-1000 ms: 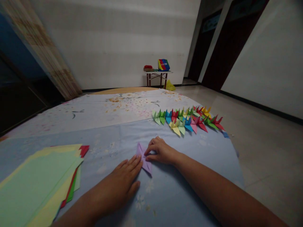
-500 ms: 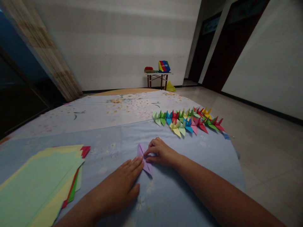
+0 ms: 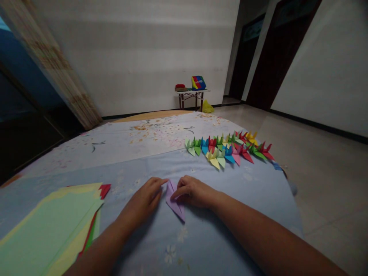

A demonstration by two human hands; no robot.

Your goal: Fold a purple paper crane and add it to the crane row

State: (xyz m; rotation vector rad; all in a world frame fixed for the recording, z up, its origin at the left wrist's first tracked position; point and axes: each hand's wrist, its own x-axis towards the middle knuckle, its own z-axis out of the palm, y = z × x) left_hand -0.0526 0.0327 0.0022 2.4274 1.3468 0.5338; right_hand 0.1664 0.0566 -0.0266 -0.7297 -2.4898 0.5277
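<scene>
A purple paper (image 3: 176,207), folded into a narrow pointed diamond, lies on the blue flowered cloth in front of me. My right hand (image 3: 191,191) is closed at its right side, thumb and fingers on the paper's upper half and covering part of it. From the left, my left hand (image 3: 145,199) reaches with its index finger stretched to the paper's top tip; its thumb is apart and the other fingers are bent. Several folded paper cranes (image 3: 229,153) in green, blue, red, pink and yellow stand in rows beyond my right hand.
A stack of coloured paper sheets (image 3: 54,226) lies at the left, partly behind my left forearm. The round table carries a white flowered cloth (image 3: 120,142) at its far part. By the wall stands a small table (image 3: 192,92) with a colourful box (image 3: 198,82) on it.
My left hand has lifted off the paper's left side and moved up to its top tip. My right hand stays on the paper, its fingers slightly further over it.
</scene>
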